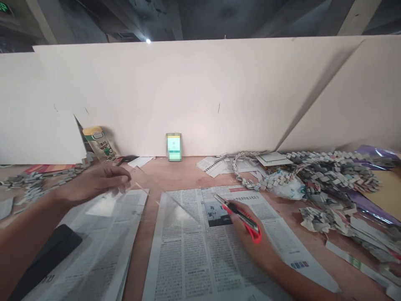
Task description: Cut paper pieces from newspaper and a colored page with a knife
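Note:
My right hand (250,238) is closed around a red and black utility knife (242,217), its blade end pointing up and left. It is over a newspaper sheet (184,259) spread in front of me. On the left, my left hand (103,179) pinches a clear triangular ruler (177,205) near one corner. The see-through ruler is tilted above the gap between the papers, its right part over the newspaper. Beneath my left forearm lies a newspaper stack (103,251) with a dark flat object (53,255) on it.
A lit phone (174,147) leans against the white partition (200,92). A bottle (99,142) with a yellow lid tilts at back left. Folded-paper chains (335,171) and crumpled paper strips (326,219) crowd the right side. Another paper chain (37,184) lies at left.

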{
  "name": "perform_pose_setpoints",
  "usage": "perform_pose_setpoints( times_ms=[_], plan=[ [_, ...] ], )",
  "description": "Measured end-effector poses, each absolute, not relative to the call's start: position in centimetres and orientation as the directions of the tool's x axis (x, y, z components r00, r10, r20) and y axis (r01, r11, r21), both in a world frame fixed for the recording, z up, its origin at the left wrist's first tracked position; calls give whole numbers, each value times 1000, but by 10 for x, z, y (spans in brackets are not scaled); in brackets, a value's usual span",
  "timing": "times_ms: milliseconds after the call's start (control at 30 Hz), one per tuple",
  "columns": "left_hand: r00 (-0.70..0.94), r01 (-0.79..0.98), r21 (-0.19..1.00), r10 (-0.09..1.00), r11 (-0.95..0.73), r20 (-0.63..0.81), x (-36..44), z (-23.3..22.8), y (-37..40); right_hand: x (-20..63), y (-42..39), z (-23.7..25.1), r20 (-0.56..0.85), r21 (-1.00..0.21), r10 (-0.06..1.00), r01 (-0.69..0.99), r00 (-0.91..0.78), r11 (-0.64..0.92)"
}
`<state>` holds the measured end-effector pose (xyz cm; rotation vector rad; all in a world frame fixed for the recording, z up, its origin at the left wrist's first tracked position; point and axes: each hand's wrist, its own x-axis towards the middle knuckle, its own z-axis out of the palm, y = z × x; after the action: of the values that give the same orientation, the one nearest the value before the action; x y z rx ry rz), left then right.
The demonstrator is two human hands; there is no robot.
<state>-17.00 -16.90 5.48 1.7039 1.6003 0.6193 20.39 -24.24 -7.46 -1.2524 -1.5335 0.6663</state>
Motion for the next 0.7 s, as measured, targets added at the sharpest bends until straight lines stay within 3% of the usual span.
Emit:
perform_pose_setpoints(
  times_ms=[100, 200, 267, 367, 433, 533, 700],
  plan=[
    [210, 390, 895, 925, 218, -316, -149, 17, -198, 206, -237, -77, 267, -935, 950, 284, 161, 215],
    [248, 357, 874, 868, 331, -430, -120, -19, -226, 208, -233, -71, 259, -952, 957, 203, 128, 230],
    [265, 550, 809, 875, 209, -406, -104, -30, -236, 207, -227, -61, 291, -937, 954, 223, 72, 269],
    [191, 874, 483, 957, -63, -219, -93, -32, -230, 199, -209, -45, 327, -884, 943, 335, -54, 326],
    [175, 942, 306, 979, -136, -105, -92, -32, -212, 188, -192, -41, 325, -823, 920, 413, -219, 390],
    [339, 896, 298, 941, -328, 17, -92, -39, -173, 163, -163, -46, 304, -690, 856, 524, -417, 500],
    [320, 889, 376, 942, -261, -104, -94, -48, -119, 125, -130, -63, 207, -619, 802, 560, -561, 551]
  ],
)
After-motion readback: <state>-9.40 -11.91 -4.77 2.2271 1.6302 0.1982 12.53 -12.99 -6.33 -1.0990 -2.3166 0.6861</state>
